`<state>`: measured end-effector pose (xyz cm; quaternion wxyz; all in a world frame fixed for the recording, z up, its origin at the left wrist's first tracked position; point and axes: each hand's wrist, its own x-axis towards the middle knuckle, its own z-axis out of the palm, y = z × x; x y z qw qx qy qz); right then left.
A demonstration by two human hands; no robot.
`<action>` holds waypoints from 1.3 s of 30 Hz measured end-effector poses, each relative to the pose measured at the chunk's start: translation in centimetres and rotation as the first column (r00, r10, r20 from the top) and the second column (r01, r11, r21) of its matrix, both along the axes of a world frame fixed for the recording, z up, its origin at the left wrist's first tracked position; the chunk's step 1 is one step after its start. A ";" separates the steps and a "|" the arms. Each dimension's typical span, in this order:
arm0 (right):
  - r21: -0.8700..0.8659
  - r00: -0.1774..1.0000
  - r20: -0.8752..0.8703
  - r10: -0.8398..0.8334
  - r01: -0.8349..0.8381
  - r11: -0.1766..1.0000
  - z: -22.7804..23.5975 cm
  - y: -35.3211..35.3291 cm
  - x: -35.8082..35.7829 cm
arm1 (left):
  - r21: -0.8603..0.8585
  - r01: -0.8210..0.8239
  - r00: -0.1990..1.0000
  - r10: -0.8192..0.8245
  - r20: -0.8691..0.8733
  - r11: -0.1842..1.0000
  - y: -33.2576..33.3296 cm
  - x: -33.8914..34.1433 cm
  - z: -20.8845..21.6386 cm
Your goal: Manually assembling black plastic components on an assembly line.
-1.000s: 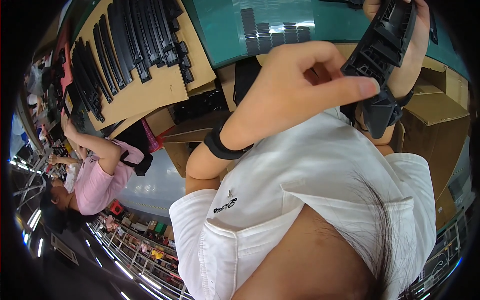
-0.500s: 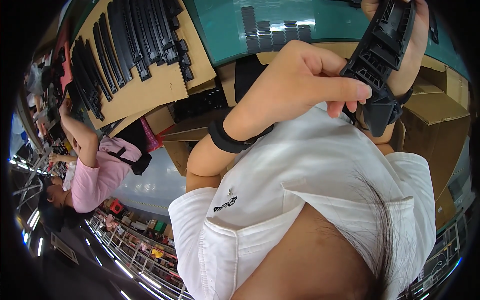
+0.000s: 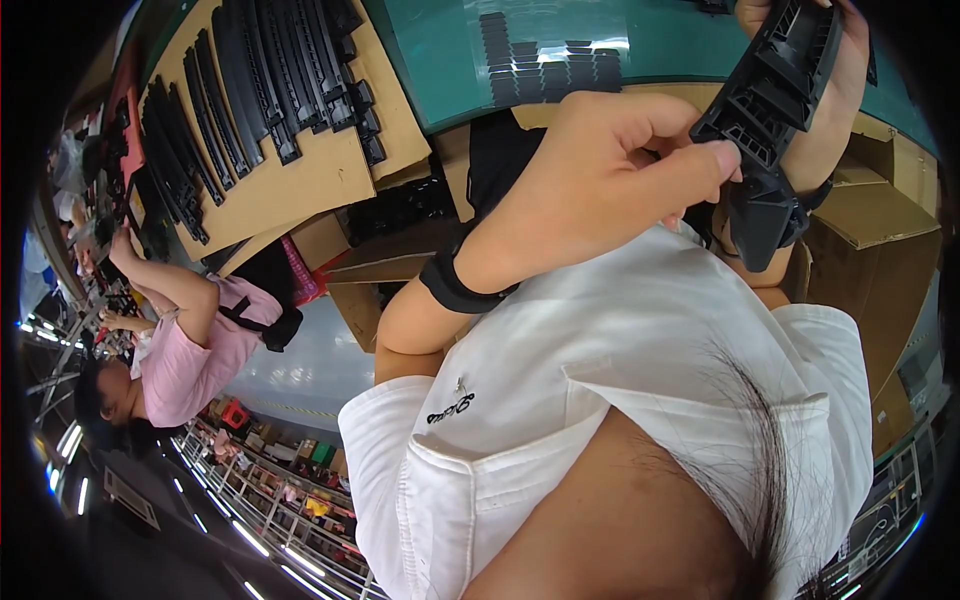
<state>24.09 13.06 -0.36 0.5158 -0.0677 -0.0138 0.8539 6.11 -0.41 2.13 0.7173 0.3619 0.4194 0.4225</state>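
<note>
A long black plastic part (image 3: 775, 100) with ribbed, open compartments is held up at the upper right, tilted. My right hand (image 3: 852, 35) grips its far end, with fingers showing on both sides. My left hand (image 3: 610, 190) is closed at the part's near left edge, the thumb pressed to it close to the wedge-shaped near end (image 3: 762, 215). The left index finger curls partly behind the part, so its tip is hidden. Whether a small piece sits under the left thumb I cannot make out. Black bands are on both wrists.
Several long black plastic strips (image 3: 270, 70) lie on a cardboard sheet (image 3: 300, 185) at the left. Rows of small dark pieces (image 3: 550, 70) lie on the green table (image 3: 430, 50). Open cardboard boxes (image 3: 870, 260) stand at the right. A person in pink (image 3: 215, 330) works at the left.
My left hand has shifted slightly, its thumb tip moving up along the part's edge. The held part has moved a little to the right. The person in pink has moved an arm.
</note>
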 end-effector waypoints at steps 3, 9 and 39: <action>0.019 0.996 0.059 -0.063 0.062 0.998 0.5 -0.7 -0.4 | 0.045 0.117 0.980 -0.108 -0.168 0.992 0.3 -0.3 0.5; 0.048 0.987 0.102 -0.126 0.122 0.991 0.9 -1.1 -0.7 | 0.016 -0.100 0.995 0.100 0.023 0.995 -0.4 0.9 -0.5; -0.103 1.000 -0.013 -0.016 0.015 0.995 -0.9 -0.1 -2.4 | 0.450 0.004 0.901 0.192 -0.388 0.893 0.0 0.4 -0.9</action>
